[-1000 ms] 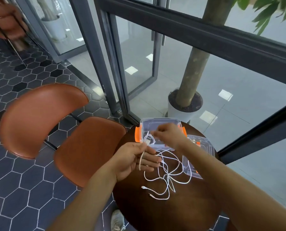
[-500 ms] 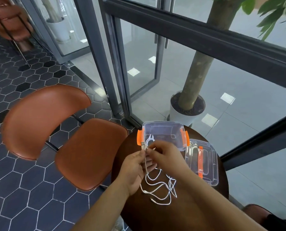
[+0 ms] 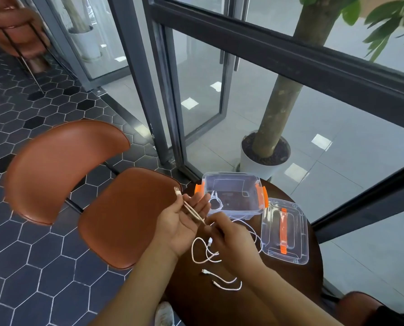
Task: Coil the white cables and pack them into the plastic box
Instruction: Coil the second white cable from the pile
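A white cable (image 3: 192, 211) lies doubled across the upturned palm of my left hand (image 3: 182, 223), its plug end sticking out past the thumb. My right hand (image 3: 229, 236) pinches the same cable just right of the left palm. More white cables (image 3: 205, 254) lie loose on the dark round table (image 3: 295, 288), partly under my right hand. The clear plastic box (image 3: 231, 195) with orange latches stands open at the table's far edge, with a white cable loop inside at its left.
The box's clear lid (image 3: 284, 231) with an orange handle lies right of the box. A brown chair (image 3: 83, 189) stands left of the table. Beyond are a glass wall and a potted tree (image 3: 264, 151). Another brown seat edge (image 3: 358, 304) shows at lower right.
My left hand opened palm up and moved left, stretching the cable across it. My right hand drew back from the box toward me, pulling the cable taut.
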Tool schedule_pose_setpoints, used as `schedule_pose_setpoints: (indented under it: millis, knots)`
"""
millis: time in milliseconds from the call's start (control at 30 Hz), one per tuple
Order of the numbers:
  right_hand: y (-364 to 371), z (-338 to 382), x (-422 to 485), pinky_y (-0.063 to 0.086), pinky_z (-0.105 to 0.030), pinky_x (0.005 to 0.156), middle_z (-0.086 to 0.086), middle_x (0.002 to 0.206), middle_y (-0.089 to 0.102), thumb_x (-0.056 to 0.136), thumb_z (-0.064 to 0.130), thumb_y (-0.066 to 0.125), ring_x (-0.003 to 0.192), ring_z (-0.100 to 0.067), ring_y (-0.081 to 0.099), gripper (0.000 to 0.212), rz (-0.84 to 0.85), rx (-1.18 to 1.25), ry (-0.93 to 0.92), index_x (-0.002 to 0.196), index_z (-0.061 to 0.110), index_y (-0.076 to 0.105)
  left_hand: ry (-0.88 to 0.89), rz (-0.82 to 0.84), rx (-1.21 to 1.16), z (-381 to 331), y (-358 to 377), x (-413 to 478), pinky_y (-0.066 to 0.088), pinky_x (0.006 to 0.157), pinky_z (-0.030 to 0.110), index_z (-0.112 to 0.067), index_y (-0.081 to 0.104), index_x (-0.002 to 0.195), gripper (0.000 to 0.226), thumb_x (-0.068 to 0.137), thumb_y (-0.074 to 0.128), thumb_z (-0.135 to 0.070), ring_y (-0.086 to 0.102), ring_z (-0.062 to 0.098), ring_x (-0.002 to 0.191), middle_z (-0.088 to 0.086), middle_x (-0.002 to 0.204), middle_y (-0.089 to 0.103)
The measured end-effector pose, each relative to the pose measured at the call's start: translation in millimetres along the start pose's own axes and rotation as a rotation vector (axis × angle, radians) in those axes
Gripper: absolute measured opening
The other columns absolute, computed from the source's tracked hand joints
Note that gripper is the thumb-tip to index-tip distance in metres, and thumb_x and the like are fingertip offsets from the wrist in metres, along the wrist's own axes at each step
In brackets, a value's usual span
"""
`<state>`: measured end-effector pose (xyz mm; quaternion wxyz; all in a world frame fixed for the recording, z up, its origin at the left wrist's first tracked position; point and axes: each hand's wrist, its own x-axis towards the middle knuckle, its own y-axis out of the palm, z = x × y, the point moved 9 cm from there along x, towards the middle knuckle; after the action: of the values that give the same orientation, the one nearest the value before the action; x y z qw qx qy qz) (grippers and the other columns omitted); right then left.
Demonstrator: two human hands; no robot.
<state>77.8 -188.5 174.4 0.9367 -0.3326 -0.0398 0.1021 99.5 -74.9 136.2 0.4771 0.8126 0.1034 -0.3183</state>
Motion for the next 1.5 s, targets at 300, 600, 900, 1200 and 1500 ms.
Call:
schedule_pose_setpoints:
  millis: [300,600,900,1200,1500]
  knots:
    - [19.2,-21.1,8.3,0.050,-0.039,0.067,-0.004,0.075,0.065,0.098,0.033,0.061,0.068,-0.021,0.060,0.016,0.276,0.211,0.018,0.092,0.023,0.072,-0.018,0.043,0.025,-3.4,3.1,-11.3,0.057,0.056,0.025,-0.007,0.068,0.103,0.035,0.103,0.040,-0.028,0.067,0.015,0.053,0.004,0.068,0.073]
    - [19.4,-68.6,11.0,0.046,-0.014,0.074,0.025,0.075,0.066,0.099,0.045,0.052,0.075,0.003,0.064,0.030,0.590,-0.015,0.190,0.110,0.025,0.072,-0.057,0.219,0.216,-6.2,14.3,-27.6,0.029,0.043,0.024,-0.006,0.059,0.092,0.023,0.095,0.045,-0.025,0.031,0.011,0.036,-0.002,0.047,0.035]
    - [-25.8,-5.3,90.2,0.050,-0.025,0.062,0.001,0.071,0.067,0.093,0.023,0.067,0.059,-0.013,0.061,0.015,0.501,-0.184,0.149,0.080,0.016,0.070,-0.124,0.224,1.118,14.0,2.5,-36.2,0.030,0.040,0.024,0.001,0.064,0.092,0.035,0.106,0.038,-0.018,0.036,0.011,0.036,0.004,0.049,0.045]
    - [-27.5,26.4,55.4,0.059,-0.036,0.071,0.007,0.073,0.069,0.086,0.030,0.069,0.069,-0.012,0.067,0.004,0.117,-0.049,0.120,0.084,0.027,0.066,0.049,0.011,0.745,-6.0,-5.7,-31.6,0.054,0.072,0.038,-0.003,0.064,0.091,0.035,0.106,0.040,-0.023,0.073,0.032,0.079,0.021,0.088,0.075]
    - [-1.9,10.2,11.1,0.057,-0.043,0.070,0.009,0.081,0.073,0.090,0.015,0.061,0.073,-0.009,0.068,0.019,0.033,0.137,0.096,0.096,0.032,0.066,-0.013,0.010,0.286,5.0,-5.6,-30.1,0.051,0.074,0.038,0.001,0.063,0.104,0.028,0.101,0.041,-0.015,0.068,0.028,0.079,0.018,0.090,0.074]
